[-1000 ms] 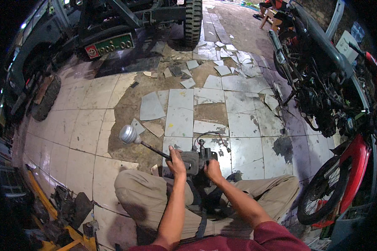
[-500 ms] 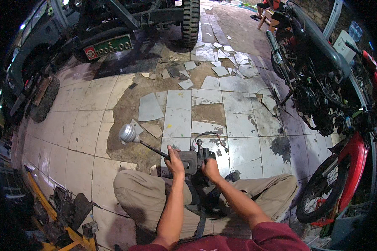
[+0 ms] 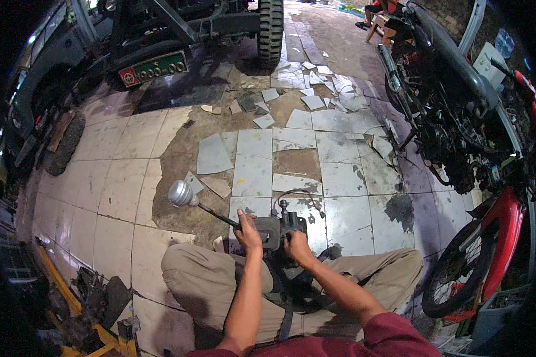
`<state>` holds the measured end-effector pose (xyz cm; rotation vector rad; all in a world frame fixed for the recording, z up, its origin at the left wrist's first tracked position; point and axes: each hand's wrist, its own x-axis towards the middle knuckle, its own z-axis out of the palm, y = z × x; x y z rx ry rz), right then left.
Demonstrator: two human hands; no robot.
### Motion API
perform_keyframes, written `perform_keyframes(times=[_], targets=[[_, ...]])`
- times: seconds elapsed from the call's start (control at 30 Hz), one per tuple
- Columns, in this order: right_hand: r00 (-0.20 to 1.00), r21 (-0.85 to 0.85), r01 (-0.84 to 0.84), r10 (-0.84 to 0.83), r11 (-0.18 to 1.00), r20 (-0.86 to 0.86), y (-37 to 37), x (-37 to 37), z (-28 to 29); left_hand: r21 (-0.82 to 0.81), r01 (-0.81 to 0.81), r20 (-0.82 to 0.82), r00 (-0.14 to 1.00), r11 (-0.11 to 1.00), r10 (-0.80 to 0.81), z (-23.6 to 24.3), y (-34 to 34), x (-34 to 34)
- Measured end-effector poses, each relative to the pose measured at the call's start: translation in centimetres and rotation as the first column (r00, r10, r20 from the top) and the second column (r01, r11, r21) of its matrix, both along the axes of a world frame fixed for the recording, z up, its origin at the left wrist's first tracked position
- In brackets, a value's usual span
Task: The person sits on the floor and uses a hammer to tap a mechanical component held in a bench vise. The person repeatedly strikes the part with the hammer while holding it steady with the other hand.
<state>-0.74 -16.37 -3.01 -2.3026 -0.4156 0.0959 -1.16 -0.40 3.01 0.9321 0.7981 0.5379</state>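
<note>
Between my bent legs lies a dark metal lever assembly (image 3: 270,232) with a squarish plate, a short upright fitting (image 3: 284,207) and a looped wire. A long black rod (image 3: 215,214) runs from it to a round silver knob (image 3: 180,194) at the left. My left hand (image 3: 248,234) grips the assembly where the rod joins it, thumb and fingers along its left side. My right hand (image 3: 296,246) is closed on the black cylindrical part at the right; its fingertips are partly hidden.
A vehicle's tyre (image 3: 270,35) and chassis stand ahead, with broken tiles (image 3: 315,101) before them. A black motorcycle (image 3: 435,107) and red-fendered wheel (image 3: 458,268) are at the right, yellow-framed metal parts (image 3: 59,273) at lower left. A seated person (image 3: 381,13) is at top right.
My right hand has moved slightly down, toward my body, on the assembly. My left hand keeps its hold, and the rod and knob are nearly where they were.
</note>
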Motion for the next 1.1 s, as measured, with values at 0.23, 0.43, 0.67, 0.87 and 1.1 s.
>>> perform_keyframes(times=[0.23,0.43,0.67,0.87,1.1], targets=[[0.999,0.028,0.003,-0.002,1.0,-0.046,-0.3,0.5,0.4,0.058,0.019,-0.053,0.998,0.998,-0.016,1.0,-0.1,-0.1],[0.995,-0.029,0.08,-0.082,0.996,-0.057,-1.1,1.7,-2.5,0.072,0.009,0.043,0.999,0.997,-0.012,0.1,-0.3,0.4],[0.998,-0.014,0.061,-0.061,0.998,-0.022,-1.1,1.1,-2.3,0.065,-0.002,-0.014,1.0,0.998,0.003,1.3,-0.6,0.1],[0.999,0.038,-0.032,0.033,0.999,-0.022,0.2,0.2,-0.7,0.045,-0.013,-0.012,1.0,0.999,0.014,0.6,0.0,0.1],[0.999,-0.034,0.052,-0.053,0.998,-0.013,-0.8,1.7,-1.9,0.005,-0.053,0.045,0.998,0.999,0.053,0.1,-0.5,0.5]])
